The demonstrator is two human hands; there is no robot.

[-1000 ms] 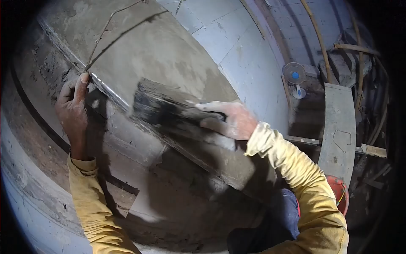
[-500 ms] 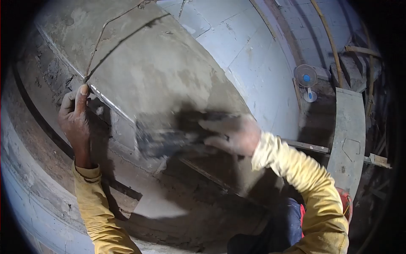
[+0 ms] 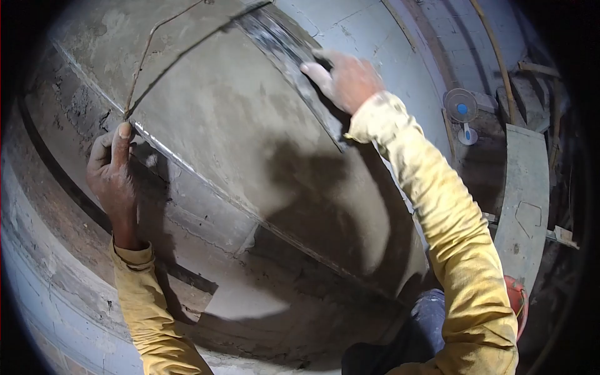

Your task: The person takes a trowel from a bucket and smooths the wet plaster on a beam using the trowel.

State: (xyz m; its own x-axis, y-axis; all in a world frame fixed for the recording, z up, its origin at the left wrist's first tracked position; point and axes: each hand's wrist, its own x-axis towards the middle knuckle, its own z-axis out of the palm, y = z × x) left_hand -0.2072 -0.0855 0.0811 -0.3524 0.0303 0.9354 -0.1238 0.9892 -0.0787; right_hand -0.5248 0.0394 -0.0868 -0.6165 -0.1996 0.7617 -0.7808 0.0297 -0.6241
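My right hand (image 3: 350,81) is wrapped round the handle of a long flat trowel (image 3: 287,62), whose dark, mortar-smeared blade lies along the upper right edge of the grey plastered surface (image 3: 206,112). At the left, my left hand (image 3: 115,159) pinches the metal edge strip (image 3: 169,153) along the plaster's lower border, thumb up. Right above that thumb, the end of a thin bent rod (image 3: 140,69) meets the strip. The handle itself is mostly hidden by my fingers.
Pale blue panels (image 3: 400,81) border the plaster. On the right are a small fan (image 3: 462,109), a long board (image 3: 525,187), wooden poles (image 3: 494,50) and a red bucket (image 3: 515,300). Rough masonry (image 3: 69,144) lies at the left, and my knee (image 3: 419,325) shows below.
My right hand has moved the trowel from the plaster's lower edge up to its far upper edge, and the blade has turned. My left hand stays at the strip.
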